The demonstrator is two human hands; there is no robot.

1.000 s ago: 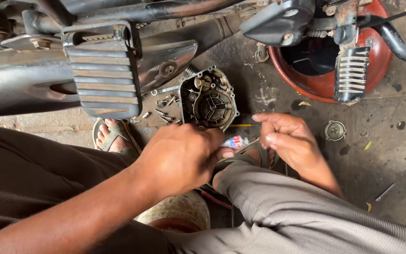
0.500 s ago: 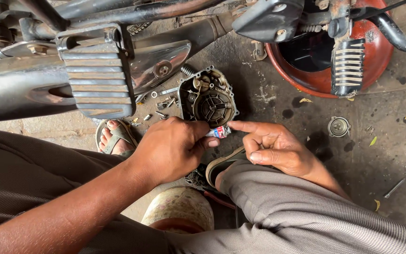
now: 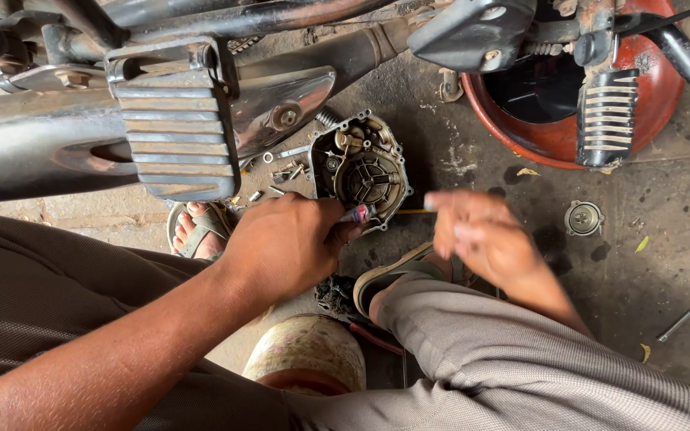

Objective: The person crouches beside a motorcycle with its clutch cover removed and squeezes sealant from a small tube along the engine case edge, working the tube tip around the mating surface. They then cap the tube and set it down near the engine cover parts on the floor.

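Note:
My left hand [image 3: 285, 243] is closed around a small tube with a red and blue end [image 3: 360, 213], just below a greasy engine cover [image 3: 361, 169] lying open side up on the floor. A thin yellowish strand [image 3: 413, 211] runs from the tube's tip to my right hand [image 3: 485, 239], which is blurred with motion and pinches that strand's end. Both hands hover above my sandalled right foot [image 3: 397, 275].
A motorcycle's exhaust pipe [image 3: 33, 152] and ribbed footrest [image 3: 177, 132] hang above at left. A red basin [image 3: 664, 88] sits at top right, a second footrest [image 3: 607, 116] over it. Loose bolts [image 3: 285, 172], a round metal cap [image 3: 584, 217] and a pale bucket [image 3: 309, 351] lie around.
My right hand has pulled away to the right, drawing a thin strand out of the tube. My left hand with the tube has stayed near the engine cover.

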